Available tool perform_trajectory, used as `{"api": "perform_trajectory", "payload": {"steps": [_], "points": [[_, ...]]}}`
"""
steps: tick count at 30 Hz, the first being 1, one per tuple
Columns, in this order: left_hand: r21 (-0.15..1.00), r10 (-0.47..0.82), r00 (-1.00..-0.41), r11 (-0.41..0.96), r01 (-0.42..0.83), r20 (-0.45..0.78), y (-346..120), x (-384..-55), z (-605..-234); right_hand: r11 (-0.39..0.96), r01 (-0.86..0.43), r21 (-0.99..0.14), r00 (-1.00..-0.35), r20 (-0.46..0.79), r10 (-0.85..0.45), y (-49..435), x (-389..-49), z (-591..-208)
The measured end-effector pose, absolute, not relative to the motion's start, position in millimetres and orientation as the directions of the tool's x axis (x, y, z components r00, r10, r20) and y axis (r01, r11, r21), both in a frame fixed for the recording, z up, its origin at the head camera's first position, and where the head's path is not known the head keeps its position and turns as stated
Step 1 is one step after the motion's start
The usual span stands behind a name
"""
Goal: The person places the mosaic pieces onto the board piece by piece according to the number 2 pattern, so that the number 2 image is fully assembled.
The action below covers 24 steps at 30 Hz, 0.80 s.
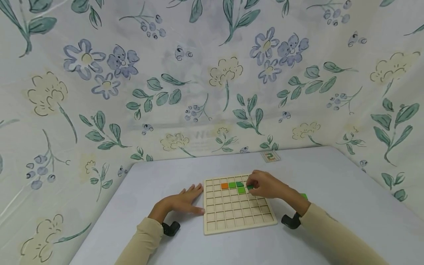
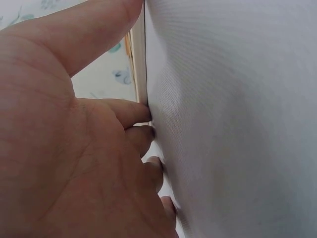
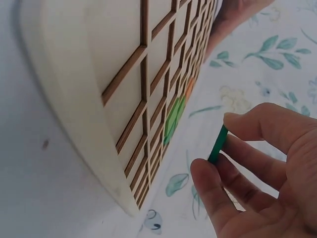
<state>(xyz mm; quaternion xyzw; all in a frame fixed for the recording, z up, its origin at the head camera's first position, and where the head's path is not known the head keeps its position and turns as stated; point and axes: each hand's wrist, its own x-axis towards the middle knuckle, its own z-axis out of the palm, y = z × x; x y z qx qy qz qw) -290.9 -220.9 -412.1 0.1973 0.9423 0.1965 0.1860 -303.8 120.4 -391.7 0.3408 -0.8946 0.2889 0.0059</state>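
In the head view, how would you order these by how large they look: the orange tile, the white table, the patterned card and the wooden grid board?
1. White table
2. Wooden grid board
3. Patterned card
4. Orange tile

Txt check: nearly nil legible

Faint grey lettering on lower part of floral backdrop, just above far edge of table, head view; poss. "We", but v. blurred, so can't confirm; can't tell either if it's printed on the cloth or shows thru from behind; small card nr far table edge has a green & orange print on pale ground; too small to tell if no., letter or pic; gridded board & green tile: no readable txt, nos. or brand; wrist views: ditto, nil legible
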Motion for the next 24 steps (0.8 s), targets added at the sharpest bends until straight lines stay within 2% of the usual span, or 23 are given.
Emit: {"api": "perform_trajectory", "payload": {"steps": [16,24], "points": [[0.445,0.452,-0.847,0.842,0.303,-0.279,-223,-289,-409,0.548,-0.642,-0.536,-0.719,0.175,-0.672,96,-313,-401],[0.447,0.456,-0.843,0.841,0.304,-0.285,-223,-288,-409,0.579,-0.621,-0.528,-0.736,0.139,-0.663,92,-314,-406]]}}
